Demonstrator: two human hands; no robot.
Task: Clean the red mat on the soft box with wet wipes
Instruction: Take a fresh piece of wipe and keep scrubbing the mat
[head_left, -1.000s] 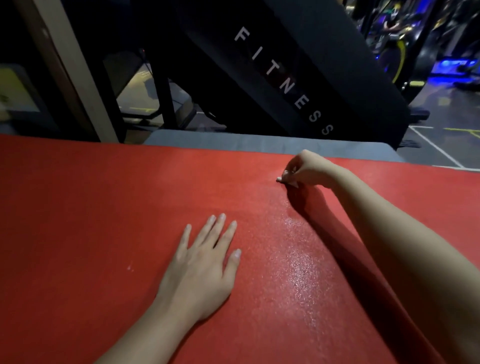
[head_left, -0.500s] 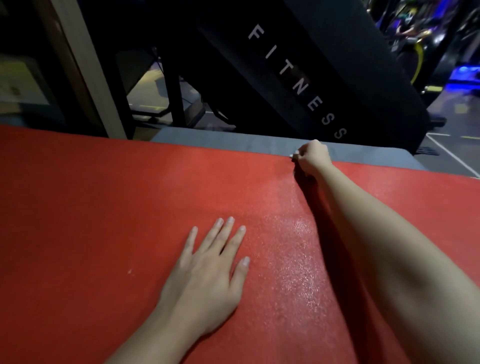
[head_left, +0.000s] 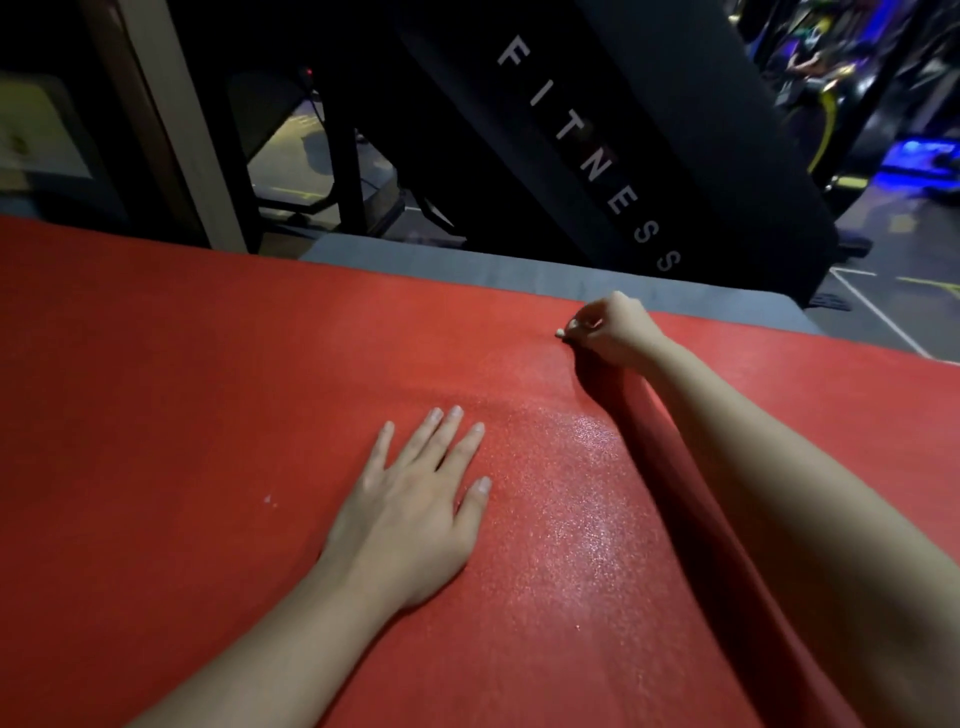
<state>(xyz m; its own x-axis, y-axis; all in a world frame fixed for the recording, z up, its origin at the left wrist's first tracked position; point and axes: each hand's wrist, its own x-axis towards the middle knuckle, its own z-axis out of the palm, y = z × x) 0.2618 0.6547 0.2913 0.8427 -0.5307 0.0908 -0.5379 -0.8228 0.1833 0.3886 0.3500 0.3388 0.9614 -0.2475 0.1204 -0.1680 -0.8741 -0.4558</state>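
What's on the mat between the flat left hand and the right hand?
Head view: no object, only red mat with a glistening wet streak running from beside the left hand toward the right hand.

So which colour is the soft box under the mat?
Grey: the soft box shows as a strip beyond the red mat, in the head view.

Gym, FITNESS lettering (head_left: 589, 158), exercise machines (head_left: 831, 114)

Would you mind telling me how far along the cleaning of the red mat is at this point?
Done: a wet, glistening streak runs down the red mat. In hand: the right hand presses a small wad of wipe near the far edge, while the left hand lies flat on the mat. Left: the dull area further left, including small white specks.
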